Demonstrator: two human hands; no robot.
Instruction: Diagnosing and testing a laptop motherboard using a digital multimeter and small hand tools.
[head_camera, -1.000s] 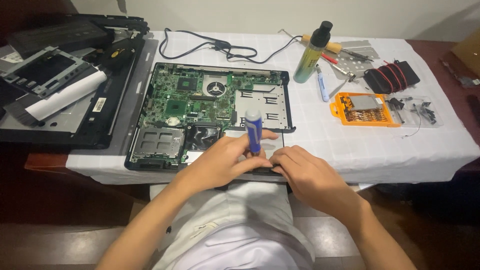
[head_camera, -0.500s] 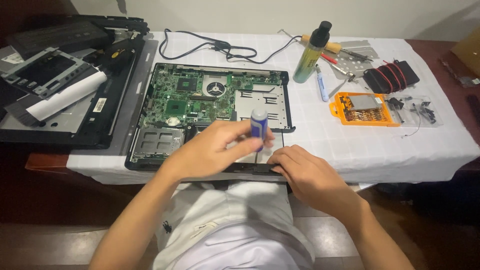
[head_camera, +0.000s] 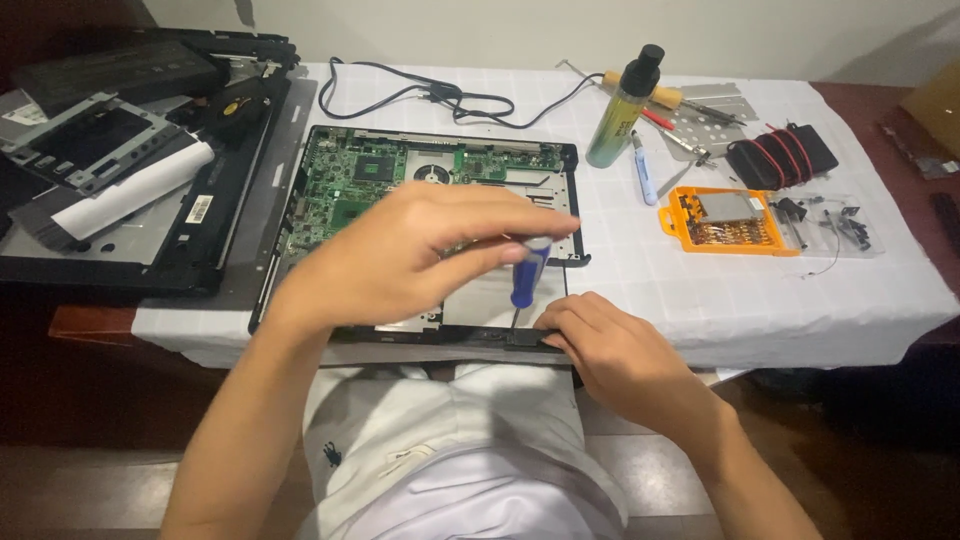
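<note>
Screwdriver (head_camera: 527, 272), blue-handled, stood upright with its tip at the front edge of the opened laptop base (head_camera: 340, 190), near the table's (head_camera: 620, 290) front edge; the left hand (head_camera: 400, 262) pinched its handle top while the right hand (head_camera: 610, 345), fingers curled together, steadied the shaft and pressed the frame. If the tip slipped, it could gouge the nearby green circuit board. Farther right lay an orange bit case (head_camera: 730, 220).
</note>
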